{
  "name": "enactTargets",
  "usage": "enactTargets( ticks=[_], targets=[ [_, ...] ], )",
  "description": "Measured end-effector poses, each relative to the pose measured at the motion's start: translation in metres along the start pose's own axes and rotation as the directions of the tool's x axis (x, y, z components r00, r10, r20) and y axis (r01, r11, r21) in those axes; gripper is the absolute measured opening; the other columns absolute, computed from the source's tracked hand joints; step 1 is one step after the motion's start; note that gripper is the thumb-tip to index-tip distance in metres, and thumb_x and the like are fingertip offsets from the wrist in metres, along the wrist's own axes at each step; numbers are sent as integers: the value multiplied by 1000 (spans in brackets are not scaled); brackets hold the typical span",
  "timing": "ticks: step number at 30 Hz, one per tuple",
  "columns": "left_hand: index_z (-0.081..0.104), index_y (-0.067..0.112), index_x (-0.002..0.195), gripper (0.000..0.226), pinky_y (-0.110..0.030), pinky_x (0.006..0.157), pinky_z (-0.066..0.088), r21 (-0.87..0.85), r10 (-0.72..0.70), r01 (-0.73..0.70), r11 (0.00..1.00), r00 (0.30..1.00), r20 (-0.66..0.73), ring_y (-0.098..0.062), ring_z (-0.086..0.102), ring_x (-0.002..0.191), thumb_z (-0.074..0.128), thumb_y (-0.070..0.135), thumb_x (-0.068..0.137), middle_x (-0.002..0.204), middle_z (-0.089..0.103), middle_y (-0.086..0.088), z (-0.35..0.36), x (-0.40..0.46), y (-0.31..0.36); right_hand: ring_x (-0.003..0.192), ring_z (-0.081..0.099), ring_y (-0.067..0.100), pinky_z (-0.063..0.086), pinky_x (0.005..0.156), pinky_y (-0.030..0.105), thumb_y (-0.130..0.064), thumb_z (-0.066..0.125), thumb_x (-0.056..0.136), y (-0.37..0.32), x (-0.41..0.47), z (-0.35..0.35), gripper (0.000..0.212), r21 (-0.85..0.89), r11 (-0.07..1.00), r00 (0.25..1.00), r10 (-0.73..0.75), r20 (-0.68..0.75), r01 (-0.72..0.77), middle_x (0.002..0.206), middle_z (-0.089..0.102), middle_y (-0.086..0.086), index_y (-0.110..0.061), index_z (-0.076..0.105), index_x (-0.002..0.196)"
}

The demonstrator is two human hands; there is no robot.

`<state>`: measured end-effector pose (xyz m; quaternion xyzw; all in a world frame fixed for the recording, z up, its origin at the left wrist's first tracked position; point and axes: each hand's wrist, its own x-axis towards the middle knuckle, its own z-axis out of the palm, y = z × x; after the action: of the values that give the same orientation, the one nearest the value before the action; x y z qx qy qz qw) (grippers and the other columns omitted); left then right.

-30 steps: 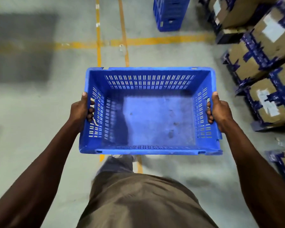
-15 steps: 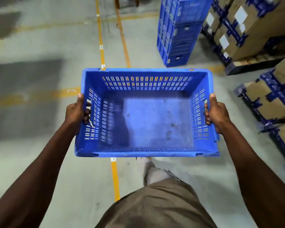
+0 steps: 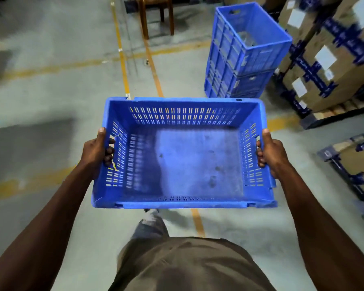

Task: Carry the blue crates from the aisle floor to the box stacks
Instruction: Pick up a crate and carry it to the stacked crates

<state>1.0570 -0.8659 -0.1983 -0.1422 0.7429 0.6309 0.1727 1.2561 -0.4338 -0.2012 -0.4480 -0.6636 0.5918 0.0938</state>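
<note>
I hold an empty blue slotted crate [image 3: 185, 203] level in front of my waist. My left hand [image 3: 97, 149] grips its left side wall, thumb on the rim and fingers curled through the handle slot. On the opposite wall my right hand [image 3: 270, 152] grips the same way. A stack of blue crates [image 3: 240, 59] stands on the floor ahead and to the right, beside the stacked cardboard boxes [image 3: 322, 59].
Taped cardboard boxes on pallets line the right side, with a lower box [image 3: 357, 162] near my right arm. A wooden chair [image 3: 156, 13] stands far ahead. Yellow floor lines [image 3: 124, 76] run forward along the grey concrete aisle.
I have walked forward with the crate in both hands. The blue crate stack and the boxes on the right have come closer and lower in view, and the chair has appeared.
</note>
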Motion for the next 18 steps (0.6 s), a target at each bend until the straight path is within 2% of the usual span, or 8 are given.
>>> enactTargets(
  ticks=[5,9,15,18],
  targets=[
    [60,11,88,54,-17,39,28,6,20,-20,1000,997,73,-9,31,34,45,62,96,48,41,5,16,167,73,34,27,12,26,41,21,-63,39,101,-67,95,93,55,39,999,997,-4,-77,7,52,39,2,-16,50,74],
    [59,11,85,52,-17,39,27,37,14,-20,999,988,151,-9,30,34,45,60,97,46,41,6,30,281,156,34,27,14,26,41,21,-63,39,101,-138,153,151,55,70,998,989,11,-150,0,51,39,1,-16,50,73],
    [57,14,84,50,-14,38,27,123,34,-69,990,962,270,-9,30,32,44,60,97,60,39,-3,89,424,269,34,27,14,26,39,19,-64,41,99,-218,238,197,56,154,988,962,60,-265,-20,52,39,3,-16,50,73],
    [56,14,84,50,-14,36,27,163,40,-103,981,936,349,-8,30,31,43,60,98,58,39,-1,142,501,313,35,28,14,27,39,20,-65,41,98,-242,296,211,56,185,983,943,83,-321,-24,54,40,4,-15,50,75]
  ],
)
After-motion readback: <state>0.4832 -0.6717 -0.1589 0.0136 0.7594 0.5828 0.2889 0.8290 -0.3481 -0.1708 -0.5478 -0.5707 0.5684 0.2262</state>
